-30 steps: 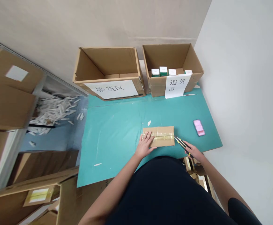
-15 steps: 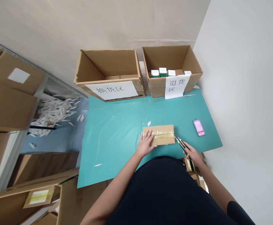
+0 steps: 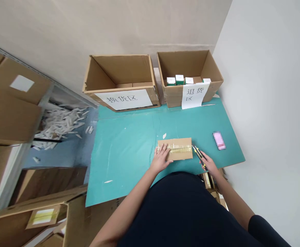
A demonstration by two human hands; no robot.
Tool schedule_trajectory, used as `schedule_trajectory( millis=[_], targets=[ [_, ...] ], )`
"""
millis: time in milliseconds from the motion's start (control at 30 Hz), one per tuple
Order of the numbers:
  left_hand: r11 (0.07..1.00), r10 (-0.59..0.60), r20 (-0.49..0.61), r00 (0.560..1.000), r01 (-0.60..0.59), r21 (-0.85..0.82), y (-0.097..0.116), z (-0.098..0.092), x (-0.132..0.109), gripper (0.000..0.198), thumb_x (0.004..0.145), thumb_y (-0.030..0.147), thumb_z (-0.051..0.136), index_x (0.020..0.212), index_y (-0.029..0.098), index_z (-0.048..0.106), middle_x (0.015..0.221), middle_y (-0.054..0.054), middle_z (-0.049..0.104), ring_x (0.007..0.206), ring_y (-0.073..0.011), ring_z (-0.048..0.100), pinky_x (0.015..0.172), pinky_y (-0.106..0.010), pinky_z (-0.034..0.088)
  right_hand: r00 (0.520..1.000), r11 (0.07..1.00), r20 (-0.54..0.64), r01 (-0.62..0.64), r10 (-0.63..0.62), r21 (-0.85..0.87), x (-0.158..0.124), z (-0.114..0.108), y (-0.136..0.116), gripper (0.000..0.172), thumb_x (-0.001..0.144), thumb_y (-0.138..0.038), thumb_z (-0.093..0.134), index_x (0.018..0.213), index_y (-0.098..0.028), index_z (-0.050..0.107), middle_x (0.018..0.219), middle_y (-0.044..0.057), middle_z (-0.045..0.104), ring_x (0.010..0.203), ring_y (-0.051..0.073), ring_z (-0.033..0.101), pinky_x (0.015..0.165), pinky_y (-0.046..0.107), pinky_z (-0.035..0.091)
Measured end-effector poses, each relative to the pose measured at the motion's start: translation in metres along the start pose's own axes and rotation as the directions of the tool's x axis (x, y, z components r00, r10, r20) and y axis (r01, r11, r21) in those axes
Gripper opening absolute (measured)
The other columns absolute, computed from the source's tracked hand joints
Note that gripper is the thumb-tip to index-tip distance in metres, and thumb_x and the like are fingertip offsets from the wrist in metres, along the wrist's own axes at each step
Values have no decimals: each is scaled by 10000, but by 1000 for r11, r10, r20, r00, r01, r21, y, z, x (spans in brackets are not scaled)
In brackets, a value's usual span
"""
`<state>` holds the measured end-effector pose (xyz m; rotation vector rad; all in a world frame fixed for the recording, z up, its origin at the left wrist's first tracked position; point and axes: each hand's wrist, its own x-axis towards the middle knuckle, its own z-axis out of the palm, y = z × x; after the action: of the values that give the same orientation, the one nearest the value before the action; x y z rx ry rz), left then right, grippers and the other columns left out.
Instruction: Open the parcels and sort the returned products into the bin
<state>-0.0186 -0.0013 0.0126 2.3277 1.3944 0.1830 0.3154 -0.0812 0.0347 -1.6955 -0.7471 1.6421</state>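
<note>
A small brown cardboard box (image 3: 182, 154) with clear yellowish tape along its top lies flat on the green tabletop (image 3: 124, 144). My left hand (image 3: 161, 158) rests on its left end, fingers spread over the top. In my right hand (image 3: 208, 162) is a black and yellow utility knife (image 3: 199, 155), gripped by its handle. The knife's tip points up and left, close beside the box's right edge; whether it touches the box I cannot tell.
Two open cartons with handwritten paper signs stand at the back: the left carton (image 3: 124, 68) and the right carton (image 3: 174, 97), which holds several white-and-green boxes (image 3: 179, 79). A pink blurred item (image 3: 218, 140) lies right. More cartons (image 3: 11, 116) line the left.
My right hand has shifted slightly up, and the knife tip has moved from the box's right edge to just above and right of there. My left hand stays on the box.
</note>
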Motion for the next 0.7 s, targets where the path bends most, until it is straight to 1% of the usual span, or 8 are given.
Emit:
schedule_trajectory(
  millis=[167,300,533,700],
  targets=[
    [999,-21,0,1000,21,-27,2,0,0,653,858,529,661,1413,213,522,1638,-145,324,1541,-354,218,1245,-603,130,1000,998,14,-21,20,54,-5,4,7,848,823,-546,682,1557,-245,384,753,-22,621,479,99,507,389,206,381],
    [999,-34,-15,999,34,-41,3,2,1,637,870,518,648,1408,201,524,1633,-157,329,1538,-365,219,1238,-621,122,999,998,2,-32,32,62,-15,3,5,853,813,-553,691,1551,-239,401,749,-15,626,469,102,494,376,216,383],
    [998,-41,-34,999,39,-51,4,4,-1,624,861,517,656,1397,222,535,1633,-143,336,1535,-364,230,1240,-613,121,999,999,23,-38,38,-15,-26,3,-4,847,798,-551,689,1541,-247,419,737,-26,617,471,102,500,383,219,396],
    [998,-42,-31,999,41,-55,4,5,-1,633,856,517,660,1395,211,533,1636,-148,327,1536,-366,226,1238,-617,120,996,991,50,-67,74,-117,-34,-8,-1,792,800,-561,664,1505,-253,475,725,-41,598,461,91,497,388,212,389]
  ],
)
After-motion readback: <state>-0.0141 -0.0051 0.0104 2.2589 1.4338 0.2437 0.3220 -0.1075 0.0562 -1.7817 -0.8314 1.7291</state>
